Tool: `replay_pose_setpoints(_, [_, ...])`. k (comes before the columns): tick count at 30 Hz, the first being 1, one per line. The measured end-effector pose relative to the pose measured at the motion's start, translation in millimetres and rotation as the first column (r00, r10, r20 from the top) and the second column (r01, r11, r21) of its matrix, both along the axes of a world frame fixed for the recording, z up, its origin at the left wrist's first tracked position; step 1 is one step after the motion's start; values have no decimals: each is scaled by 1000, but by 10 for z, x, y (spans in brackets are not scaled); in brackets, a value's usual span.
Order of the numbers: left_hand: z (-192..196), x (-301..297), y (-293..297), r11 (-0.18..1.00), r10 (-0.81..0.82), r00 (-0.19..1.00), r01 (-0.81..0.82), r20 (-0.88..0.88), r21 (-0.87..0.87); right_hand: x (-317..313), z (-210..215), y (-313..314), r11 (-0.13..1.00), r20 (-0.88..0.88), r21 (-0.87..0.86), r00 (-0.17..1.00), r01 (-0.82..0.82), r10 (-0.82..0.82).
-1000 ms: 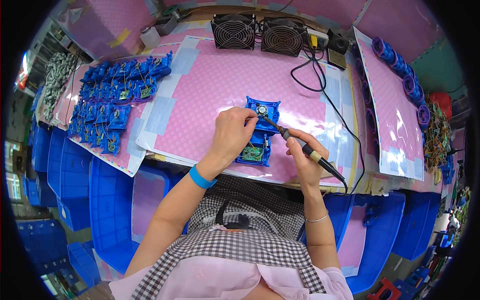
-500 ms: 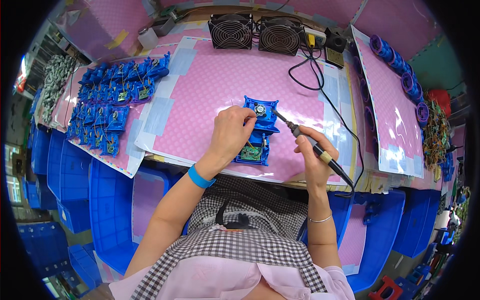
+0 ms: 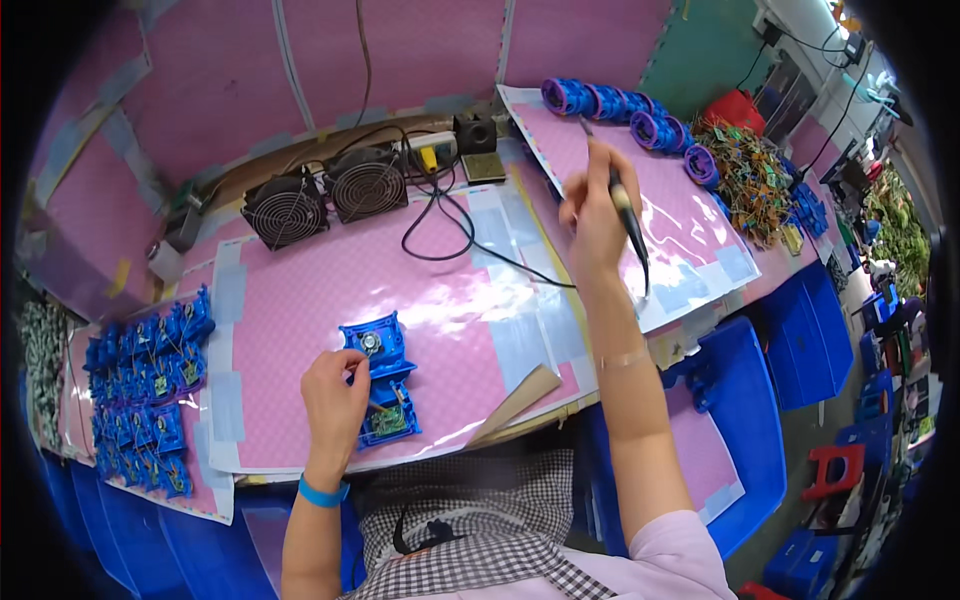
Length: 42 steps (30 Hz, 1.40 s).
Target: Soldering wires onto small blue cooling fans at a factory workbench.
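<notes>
My right hand (image 3: 598, 205) grips a soldering iron (image 3: 630, 226), raised over the tilted pink board at the right, its tip pointing toward the blue and purple rings. With fingers pinched together, my left hand (image 3: 335, 400) is at the left edge of a blue plastic housing (image 3: 393, 355) on the pink mat. What the pinch holds, if anything, is too small to make out. A round speaker (image 3: 371, 343) sits in the housing's upper half. Below it, the second blue half holds a green circuit board (image 3: 391, 420), partly beside my left fingers.
Rows of similar blue housings (image 3: 150, 400) lie at the left. Two black fans (image 3: 367, 184) stand at the back beside a soldering stand (image 3: 475, 134). The iron's black cable (image 3: 520, 265) loops over the mat. Blue rings (image 3: 600, 102) and a wire heap (image 3: 745, 180) are at right.
My right hand has carried the soldering iron away from the housing, up and to the right. My left hand stays by the housing, still pinched. The view has turned to the right.
</notes>
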<state>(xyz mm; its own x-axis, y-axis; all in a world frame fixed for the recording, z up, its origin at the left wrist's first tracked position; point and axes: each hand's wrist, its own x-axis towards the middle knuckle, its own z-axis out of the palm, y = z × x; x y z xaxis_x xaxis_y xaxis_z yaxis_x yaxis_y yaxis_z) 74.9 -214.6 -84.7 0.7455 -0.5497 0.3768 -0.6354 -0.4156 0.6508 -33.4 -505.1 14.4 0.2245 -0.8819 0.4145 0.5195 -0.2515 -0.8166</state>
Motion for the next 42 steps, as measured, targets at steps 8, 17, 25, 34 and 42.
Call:
replay_pose_setpoints(8, [238, -301, -79, 927, -119, 990, 84, 73, 365, 1091, -426, -2279, 748, -461, -550, 612, 371, -643])
replay_pose_setpoints(17, [164, -179, 199, 811, -15, 999, -12, 42, 585, 1130, -1205, -3915, 364, -286, -894, 291, 262, -913])
replay_pose_setpoints(25, [255, 195, 1704, 696, 345, 905, -425, 250, 579, 1070, -642, -2472, 586, -285, -730, 624, 351, -728])
replay_pose_setpoints(34, [60, 689, 2288, 761, 527, 736, -631, 425, 148, 344, -471, 837, 802, -459, -558, 884, -211, -87])
replay_pose_setpoints(42, [185, -7, 1318, 893, -287, 555, -139, -781, -427, -60, -648, 1491, 781, -732, -430, 682, -452, -9])
